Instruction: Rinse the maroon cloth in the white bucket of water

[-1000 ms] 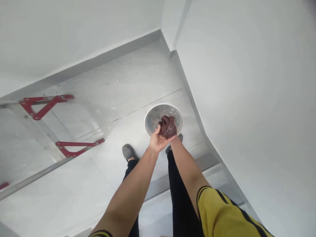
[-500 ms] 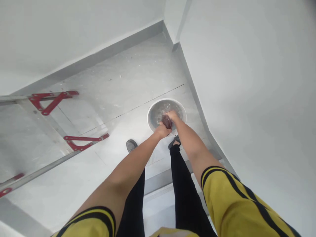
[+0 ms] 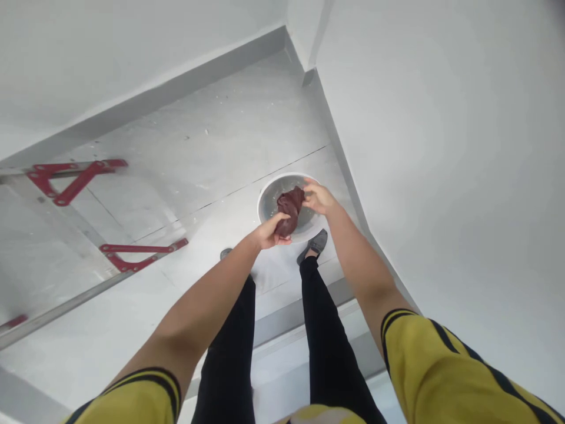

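Note:
A bunched, dark reddish-brown cloth [image 3: 289, 206] hangs over a round white basin [image 3: 261, 221] on the floor, with greyish water [image 3: 304, 219] in it. My left hand [image 3: 270, 232] grips the cloth's lower left part, thumb on top and fingers underneath. At its upper right end is my right hand [image 3: 318, 196], fingers apart, the fingertips at the cloth's edge. Whether they touch it I cannot tell for sure. The cloth hides part of the water.
An aluminium ladder with red hinged brackets [image 3: 145, 250] lies at the left. My shoes [image 3: 314, 246] stand close to the basin's near side. Pale walls [image 3: 441, 147] with a grey skirting [image 3: 185, 88] meet in a corner ahead. Small specks of debris dot the floor.
The cloth was squeezed narrow between both hands and now bulges looser. My right hand has loosened and moved slightly right; my left hand has moved left with the cloth.

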Tool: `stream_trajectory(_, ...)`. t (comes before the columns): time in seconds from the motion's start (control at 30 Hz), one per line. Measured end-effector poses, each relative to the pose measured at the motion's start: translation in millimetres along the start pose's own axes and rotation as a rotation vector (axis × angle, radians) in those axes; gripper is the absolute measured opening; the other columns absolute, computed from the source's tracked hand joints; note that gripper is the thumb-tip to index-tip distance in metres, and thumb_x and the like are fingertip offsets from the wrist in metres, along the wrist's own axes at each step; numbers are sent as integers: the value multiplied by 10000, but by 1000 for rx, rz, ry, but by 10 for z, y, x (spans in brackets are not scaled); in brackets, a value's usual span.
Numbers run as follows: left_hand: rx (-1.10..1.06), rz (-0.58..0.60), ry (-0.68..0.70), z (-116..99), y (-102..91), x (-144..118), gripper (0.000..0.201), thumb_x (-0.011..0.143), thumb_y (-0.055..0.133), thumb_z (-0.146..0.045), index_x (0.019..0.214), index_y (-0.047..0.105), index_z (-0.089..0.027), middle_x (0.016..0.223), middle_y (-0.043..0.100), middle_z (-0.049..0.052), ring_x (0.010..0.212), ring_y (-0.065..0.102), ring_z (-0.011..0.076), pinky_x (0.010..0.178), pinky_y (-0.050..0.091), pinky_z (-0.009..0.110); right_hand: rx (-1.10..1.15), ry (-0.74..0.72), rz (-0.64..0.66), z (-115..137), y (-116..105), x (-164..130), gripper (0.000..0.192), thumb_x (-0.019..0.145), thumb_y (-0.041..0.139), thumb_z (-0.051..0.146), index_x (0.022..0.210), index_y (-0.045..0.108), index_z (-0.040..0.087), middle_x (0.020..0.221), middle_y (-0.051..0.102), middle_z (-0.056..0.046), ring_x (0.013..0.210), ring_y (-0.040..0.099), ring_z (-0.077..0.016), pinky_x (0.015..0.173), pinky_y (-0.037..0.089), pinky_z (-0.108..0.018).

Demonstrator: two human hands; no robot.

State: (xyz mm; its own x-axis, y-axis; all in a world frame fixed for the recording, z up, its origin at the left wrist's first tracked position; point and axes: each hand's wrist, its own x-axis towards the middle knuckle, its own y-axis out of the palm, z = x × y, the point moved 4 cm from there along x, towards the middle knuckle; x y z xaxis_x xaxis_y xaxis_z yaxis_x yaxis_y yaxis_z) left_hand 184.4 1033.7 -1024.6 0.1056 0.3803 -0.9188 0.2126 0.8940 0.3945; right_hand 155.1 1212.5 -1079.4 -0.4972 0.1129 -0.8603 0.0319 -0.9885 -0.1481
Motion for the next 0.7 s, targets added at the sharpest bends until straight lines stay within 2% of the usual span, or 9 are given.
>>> stream_trajectory(0.07,-164,154,13,27,95,-240,407,873,377,-466,921,629,-149,911,590,94,555,441,112,587,513,269,279,-86,58,-41,-63,-214,584,793,516,322,1364,417,257,1322,533,-66,1054,603,-184,826,515,-320)
stream_trajectory(0.13,-425,308,18,107,268,-455,491,871,316,-519,987,631,-162,888,569,72,524,385,92,518,474,202,461,-159,60,-77,19,-433,607,839,457,472,1404,373,268,1371,502,-70,1137,568,-198,871,507,-354)
stream_trajectory(0.23,-768,462,-14,267,558,-675,578,835,360,-581,1123,602,-141,828,534,62,589,452,111,558,494,194,620,-200,82,-59,301,-683,752,882,50,677,1470,275,266,1390,489,-109,1157,565,-223,857,511,-421)
stream_trajectory(0.3,-862,442,13,336,668,-750,616,810,388,-596,1168,577,-132,889,553,81,776,552,153,701,529,238,703,-258,89,49,403,-791,858,831,-75,737,1468,270,278,1418,457,-121,1148,570,-240,822,517,-447)
stream_trajectory(0.4,-929,382,84,346,673,-826,566,785,470,-546,1188,565,-160,1100,573,91,959,553,156,794,498,213,721,-319,97,297,325,-905,825,767,231,848,1331,435,281,1355,498,-112,1076,591,-250,789,525,-444)
stream_trajectory(0.47,-880,399,78,327,611,-871,548,753,559,-531,1184,576,-194,1154,572,87,846,541,134,663,478,185,654,-286,126,467,214,-967,696,661,562,775,1124,548,256,1194,579,-83,974,609,-235,771,529,-421)
stream_trajectory(0.53,-782,475,57,287,528,-912,588,688,671,-567,1149,602,-209,1092,588,99,706,492,130,527,419,200,577,-224,161,611,136,-1020,525,584,747,584,923,569,225,990,611,-36,866,608,-200,747,525,-383)
stream_trajectory(0.63,-578,591,22,194,410,-953,646,569,834,-551,1067,638,-188,937,586,99,655,465,131,488,370,208,431,-112,222,732,148,-1041,338,584,768,358,775,545,191,753,561,20,706,566,-142,671,487,-309)
stream_trajectory(0.7,-407,556,-5,129,349,-939,596,546,884,-492,985,652,-161,871,576,95,667,489,147,501,394,220,269,-57,234,756,206,-996,250,597,726,271,732,538,178,665,519,40,629,520,-116,618,443,-270)
